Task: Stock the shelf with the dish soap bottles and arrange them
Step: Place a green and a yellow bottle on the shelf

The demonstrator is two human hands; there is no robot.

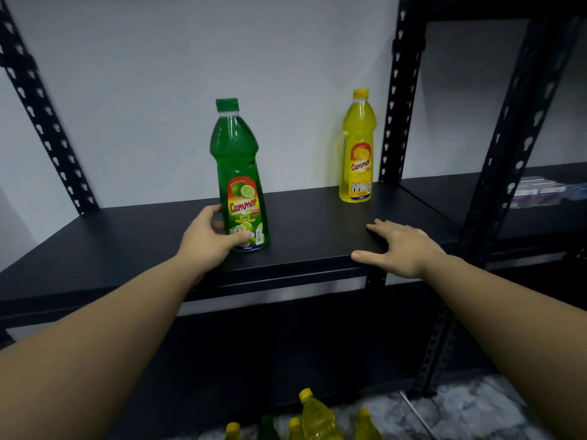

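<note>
A person stands at the black shelf (133,242) with one green dish soap bottle (240,179) in hand.

The left hand (211,239) grips the green bottle low down, thumb across the label's lower front and fingers curled round its far side; the bottle stands upright near the shelf's front edge. The right hand (401,246) rests on the same shelf with fingers straight and spread, thumb along the front edge, holding nothing, well to the right of the green bottle. A yellow dish soap bottle (358,147) stands upright at the shelf's back right, beside the rear post (395,100). Below the shelf, more yellow bottles (317,417) wait on the floor.
</note>
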